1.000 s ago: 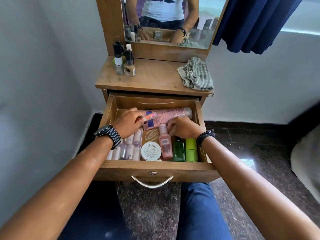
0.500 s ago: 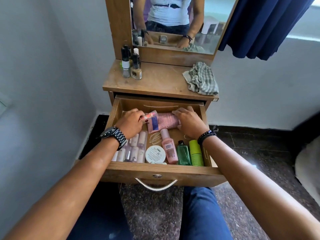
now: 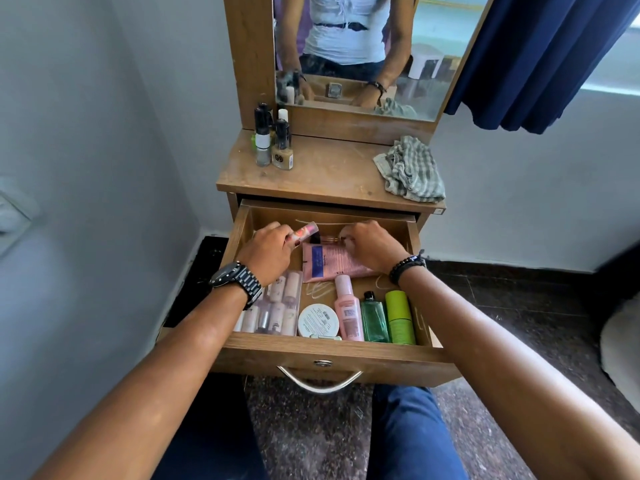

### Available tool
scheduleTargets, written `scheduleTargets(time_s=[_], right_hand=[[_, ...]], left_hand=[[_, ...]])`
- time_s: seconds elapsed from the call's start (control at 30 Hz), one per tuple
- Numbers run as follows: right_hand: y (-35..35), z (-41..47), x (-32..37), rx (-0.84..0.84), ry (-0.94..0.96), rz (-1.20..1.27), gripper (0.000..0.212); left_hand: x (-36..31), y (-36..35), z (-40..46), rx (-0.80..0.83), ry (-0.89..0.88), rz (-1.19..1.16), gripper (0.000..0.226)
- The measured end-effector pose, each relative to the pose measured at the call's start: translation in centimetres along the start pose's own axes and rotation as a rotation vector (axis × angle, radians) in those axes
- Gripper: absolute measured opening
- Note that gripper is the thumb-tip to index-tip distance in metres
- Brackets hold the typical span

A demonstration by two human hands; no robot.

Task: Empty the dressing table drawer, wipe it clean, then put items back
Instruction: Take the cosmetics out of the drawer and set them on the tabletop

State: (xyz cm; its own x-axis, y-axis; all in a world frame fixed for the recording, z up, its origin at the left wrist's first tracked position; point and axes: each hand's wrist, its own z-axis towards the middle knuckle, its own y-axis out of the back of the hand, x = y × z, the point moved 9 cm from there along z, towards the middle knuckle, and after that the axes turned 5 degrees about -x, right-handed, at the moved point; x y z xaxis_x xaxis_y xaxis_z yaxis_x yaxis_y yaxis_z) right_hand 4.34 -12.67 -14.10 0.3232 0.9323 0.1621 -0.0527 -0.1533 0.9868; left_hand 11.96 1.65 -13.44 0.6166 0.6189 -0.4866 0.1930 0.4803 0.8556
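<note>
The wooden drawer (image 3: 325, 351) of the dressing table stands pulled out. My left hand (image 3: 270, 252) grips a small pink-red tube (image 3: 306, 232) near the drawer's back left. My right hand (image 3: 372, 247) has its fingers curled at the back, pinching a small gold-rimmed item (image 3: 330, 239). A flat pink tube (image 3: 332, 263) lies between and partly under my hands. In front lie a clear pack of small beige bottles (image 3: 278, 304), a white round jar (image 3: 318, 320), a pink bottle (image 3: 348, 313), a green bottle (image 3: 374, 318) and a lime-green can (image 3: 400, 317).
On the table top (image 3: 322, 171) a checked cloth (image 3: 410, 171) lies crumpled at the right and several small bottles (image 3: 273, 140) stand at the back left. A mirror (image 3: 349, 53) rises behind. A blue curtain (image 3: 540, 57) hangs at the right. My knee (image 3: 412, 431) is below the drawer.
My left hand let go of the flat pink tube's end and lifted a small pink-red tube. My right hand moved from the tube to the drawer's back. The tube now lies flat.
</note>
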Motion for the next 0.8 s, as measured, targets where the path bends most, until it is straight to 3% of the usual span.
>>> scheduleTargets(time_s=[0.27, 0.57, 0.8], right_hand=[[-0.7, 1.7, 1.8, -0.119, -0.077, -0.056, 0.023], [0.0, 1.9, 3.8, -0.118, -0.093, -0.271, 0.029], [0.1, 1.2, 2.8, -0.081, -0.074, -0.13, 0.023]], left_hand=[[0.9, 0.6, 0.1, -0.059, 0.052, 0.033, 0.023], [1.1, 0.8, 0.1, -0.076, 0.051, 0.031, 0.024], [0.7, 1.6, -0.2, -0.116, 0.026, 0.051, 0.023]])
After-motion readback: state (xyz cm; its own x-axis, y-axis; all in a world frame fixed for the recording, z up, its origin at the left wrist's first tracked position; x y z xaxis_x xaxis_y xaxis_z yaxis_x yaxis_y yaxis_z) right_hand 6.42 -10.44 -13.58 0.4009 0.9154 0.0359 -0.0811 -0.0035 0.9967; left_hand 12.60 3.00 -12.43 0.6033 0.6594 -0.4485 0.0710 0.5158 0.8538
